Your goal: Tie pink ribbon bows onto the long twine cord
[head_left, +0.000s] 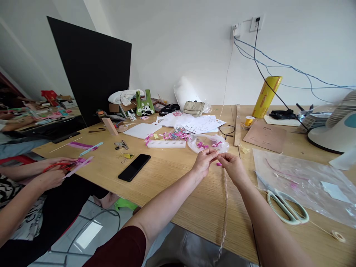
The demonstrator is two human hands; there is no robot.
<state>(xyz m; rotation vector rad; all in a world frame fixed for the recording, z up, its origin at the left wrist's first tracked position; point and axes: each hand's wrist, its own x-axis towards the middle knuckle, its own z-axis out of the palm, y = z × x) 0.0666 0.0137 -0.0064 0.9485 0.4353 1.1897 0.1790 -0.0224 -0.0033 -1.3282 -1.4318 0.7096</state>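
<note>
My left hand (pixel 205 162) and my right hand (pixel 232 167) meet fingertip to fingertip above the table, both closed in a pinch. What they hold is too small to make out. A small pink piece (pixel 219 164) shows just below the fingertips; whether it is held or lies on the table I cannot tell. Behind the hands lies a clear plastic bag (pixel 194 144) with pink ribbon bows (pixel 202 145) in it. A twisted pale cord (pixel 224 207) runs beneath the hands and over the table's front edge.
Left of me, a co-worker's hands (pixel 54 174) hold red-handled scissors (pixel 59 165) at pink ribbon. A black phone (pixel 134 167) and a white block (pixel 166 143) lie left of my hands. To the right are pale green scissors (pixel 289 209), a plastic sheet (pixel 314 168) and a fan (pixel 333 128).
</note>
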